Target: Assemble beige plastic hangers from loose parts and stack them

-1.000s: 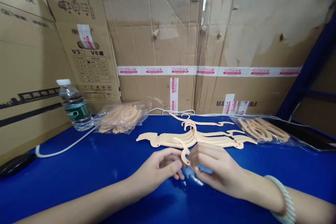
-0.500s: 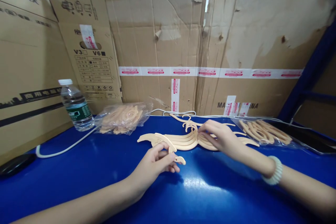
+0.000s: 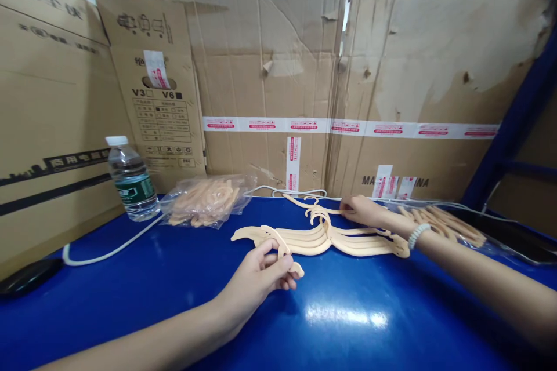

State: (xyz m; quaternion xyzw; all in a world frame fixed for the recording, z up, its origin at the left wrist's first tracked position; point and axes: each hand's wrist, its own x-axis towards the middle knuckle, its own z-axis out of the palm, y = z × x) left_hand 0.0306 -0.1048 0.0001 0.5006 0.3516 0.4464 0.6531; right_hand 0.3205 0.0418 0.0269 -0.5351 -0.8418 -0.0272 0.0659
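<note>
My left hand (image 3: 267, 266) is closed around a small curved beige hanger piece (image 3: 296, 269), just in front of a row of beige hangers. Those nested hangers (image 3: 304, 242) lie on the blue table (image 3: 209, 290), hooks toward the back. Behind them rests another beige hanger (image 3: 296, 201), its right arm running to my right hand (image 3: 359, 210). The fingers of my right hand are closed on that hanger's right part, and their tips are partly hidden.
A bagged bundle of beige pieces (image 3: 204, 202) and a water bottle (image 3: 133, 182) stand back left. Another bag (image 3: 452, 226) lies at right, beside a dark flat object (image 3: 517, 237). A black object (image 3: 30, 277), white cable (image 3: 108, 258) and cardboard walls (image 3: 265, 87) surround the area.
My right hand has moved back from the nested hangers to the rear hanger, uncovering the row's right end. The view has tilted slightly up. My left hand keeps its piece.
</note>
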